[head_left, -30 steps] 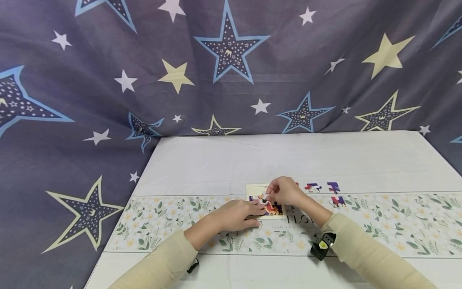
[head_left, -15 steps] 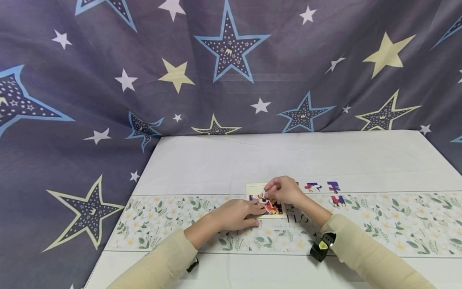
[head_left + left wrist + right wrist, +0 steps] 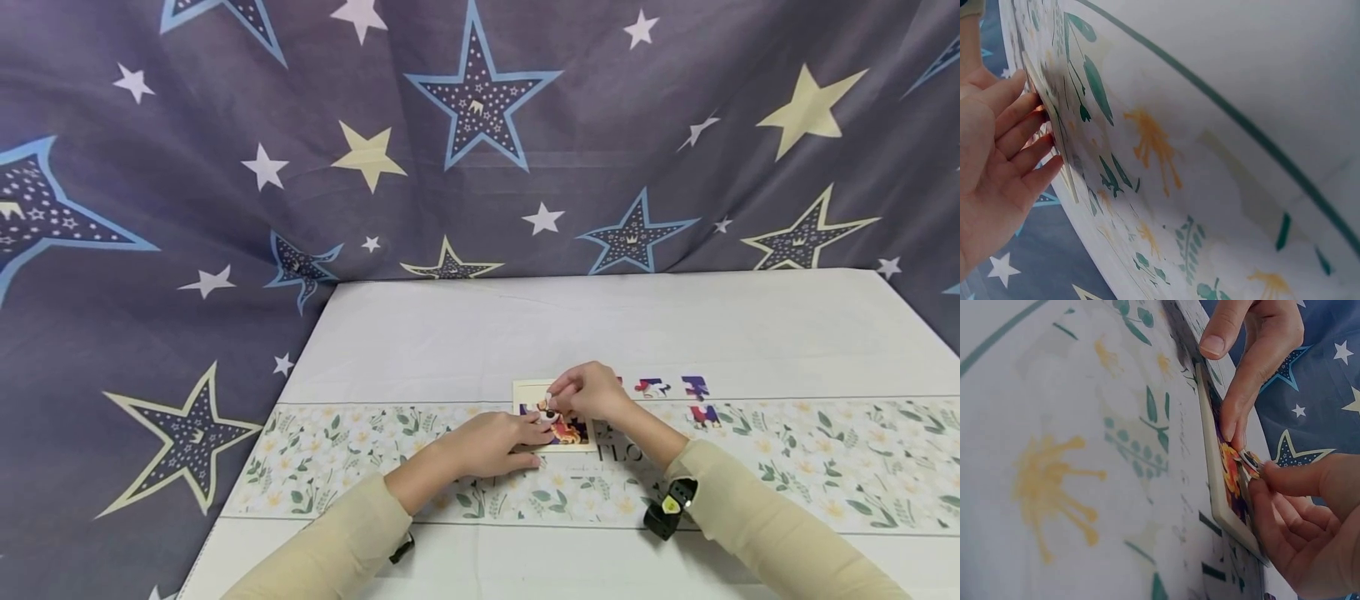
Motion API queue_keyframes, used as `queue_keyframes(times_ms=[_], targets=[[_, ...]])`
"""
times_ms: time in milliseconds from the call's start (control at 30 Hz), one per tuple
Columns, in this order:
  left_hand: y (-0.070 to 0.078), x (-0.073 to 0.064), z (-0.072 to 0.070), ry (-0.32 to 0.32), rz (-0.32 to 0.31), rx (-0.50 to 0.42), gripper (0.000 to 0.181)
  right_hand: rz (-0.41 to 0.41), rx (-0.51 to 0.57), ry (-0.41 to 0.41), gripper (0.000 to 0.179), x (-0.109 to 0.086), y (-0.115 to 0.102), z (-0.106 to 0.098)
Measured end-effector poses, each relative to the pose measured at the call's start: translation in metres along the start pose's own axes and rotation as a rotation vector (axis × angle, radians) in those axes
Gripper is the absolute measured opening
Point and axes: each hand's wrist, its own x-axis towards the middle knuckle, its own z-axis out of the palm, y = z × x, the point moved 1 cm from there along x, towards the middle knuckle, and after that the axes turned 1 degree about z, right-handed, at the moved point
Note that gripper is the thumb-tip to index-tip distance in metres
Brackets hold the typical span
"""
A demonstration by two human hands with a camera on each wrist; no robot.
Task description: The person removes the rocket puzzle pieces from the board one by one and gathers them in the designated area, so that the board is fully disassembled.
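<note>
A cream-rimmed jigsaw board [image 3: 525, 388] with a colourful picture lies on the flowered strip of the tablecloth. My left hand [image 3: 491, 444] rests on its left side, fingers stretched over the picture; in the left wrist view the hand [image 3: 997, 134] lies against the board's edge. Between thumb and fingers my right hand [image 3: 596, 393] pinches a small jigsaw piece [image 3: 1250, 464]. In the right wrist view the piece is tilted over the board, close to the left fingertips; whether it touches the pieces below is hard to tell. Part of the picture is hidden by both hands.
Right of the board lie loose jigsaw pieces: a red and white one [image 3: 652, 389], a purple one [image 3: 695, 386] and another [image 3: 705, 416] nearer me. One more peeks out behind the right hand. A star-patterned curtain [image 3: 480, 208] hangs along the table's back and left.
The right hand has shifted slightly left over the board with the pinched jigsaw piece. The left hand stays in place on the board.
</note>
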Motion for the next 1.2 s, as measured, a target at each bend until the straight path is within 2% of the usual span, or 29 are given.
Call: queue_keyframes(times_ms=[167, 333, 533, 800, 1200], targets=[[-0.001, 0.001, 0.0, 0.011, 0.003, 0.011, 0.042, -0.007, 0.017, 0.05, 0.012, -0.001, 0.0, -0.002], [0.0, 0.0, 0.001, 0.012, -0.005, 0.017, 0.042, 0.017, 0.042, 0.108, 0.015, 0.001, 0.0, -0.015], [-0.001, 0.001, 0.001, 0.014, 0.001, 0.009, 0.042, 0.038, 0.116, 0.083, 0.021, -0.003, 0.006, -0.032], [-0.002, 0.001, 0.001, 0.014, -0.004, 0.021, 0.043, 0.051, 0.102, 0.017, 0.024, -0.013, 0.023, -0.046], [0.0, -0.001, 0.002, 0.012, -0.017, 0.015, 0.043, 0.04, 0.099, 0.006, 0.03, -0.033, 0.046, -0.07]])
